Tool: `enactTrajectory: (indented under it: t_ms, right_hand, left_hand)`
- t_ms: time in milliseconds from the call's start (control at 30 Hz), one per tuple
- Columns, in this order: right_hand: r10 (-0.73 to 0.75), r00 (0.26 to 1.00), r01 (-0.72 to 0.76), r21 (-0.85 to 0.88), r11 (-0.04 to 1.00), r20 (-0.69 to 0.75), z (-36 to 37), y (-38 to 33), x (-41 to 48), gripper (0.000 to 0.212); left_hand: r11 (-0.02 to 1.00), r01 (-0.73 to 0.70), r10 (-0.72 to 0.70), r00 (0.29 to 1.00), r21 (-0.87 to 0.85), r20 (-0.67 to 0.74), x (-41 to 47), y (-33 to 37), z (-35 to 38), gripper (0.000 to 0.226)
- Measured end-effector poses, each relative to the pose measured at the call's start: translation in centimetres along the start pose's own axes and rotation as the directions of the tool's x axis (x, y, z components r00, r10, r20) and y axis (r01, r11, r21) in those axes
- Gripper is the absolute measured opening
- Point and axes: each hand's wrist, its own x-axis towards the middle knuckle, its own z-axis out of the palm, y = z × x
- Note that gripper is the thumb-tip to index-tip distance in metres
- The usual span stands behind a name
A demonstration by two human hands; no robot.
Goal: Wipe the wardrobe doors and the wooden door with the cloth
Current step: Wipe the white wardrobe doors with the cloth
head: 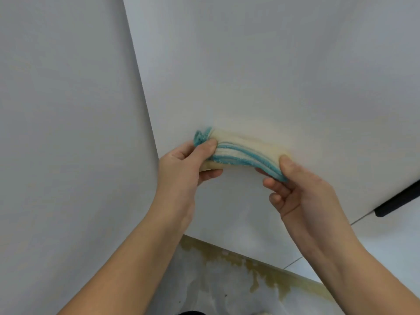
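Both forearms reach forward before the white wardrobe door (pixel 250 76). The left hand (pixel 184 164) pinches one end of the folded blue-and-cream cloth (pixel 241 151); the right hand (pixel 302 189) pinches the other, thumbs on top.

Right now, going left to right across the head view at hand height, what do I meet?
Left to right: grey-white panel → left hand → cloth, pinched at both ends → right hand → dark bar at the right edge.

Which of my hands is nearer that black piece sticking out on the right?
Right. The right hand, pinching the cloth, sits left of the black piece; the left hand grips the cloth's other end, farther left.
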Motion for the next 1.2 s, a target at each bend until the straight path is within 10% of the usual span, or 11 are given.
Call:
enactTrajectory:
  t_ms: [167, 467, 633, 867, 1200]
  right_hand:
    - [-0.077, 0.996, 0.079, -0.063, 0.995, 0.035, -1.9, -0.5, -1.2, 0.021]
    - [0.245, 0.968, -0.252, -0.164, 0.954, -0.063, -9.9, 7.4, -0.8, 0.053]
    - [0.52, 0.833, -0.55, -0.179, 0.816, -0.188, -14.7, 13.8, 0.7, 0.011]
    - [0.665, 0.675, -0.738, -0.291, 0.609, -0.319, -20.9, 22.0, 5.0, 0.023]
    - [0.627, 0.61, -0.776, -0.202, 0.598, -0.485, -23.1, 28.4, 8.7, 0.014]
  left_hand:
    - [0.995, -0.097, 0.092, 0.988, 0.039, 0.121, -1.4, 0.3, 1.1, 0.01]
    - [0.935, 0.284, -0.296, 0.955, 0.213, 0.027, -2.4, -11.1, -3.1, 0.008]
    - [0.771, 0.554, -0.553, 0.827, 0.315, -0.1, -2.2, -18.9, -5.9, 0.006]
    - [0.536, 0.798, -0.772, 0.595, 0.275, -0.224, -0.5, -29.7, -7.6, 0.004]
    - [0.487, 0.858, -0.782, 0.511, 0.162, -0.358, 3.2, -38.8, -8.2, 0.02]
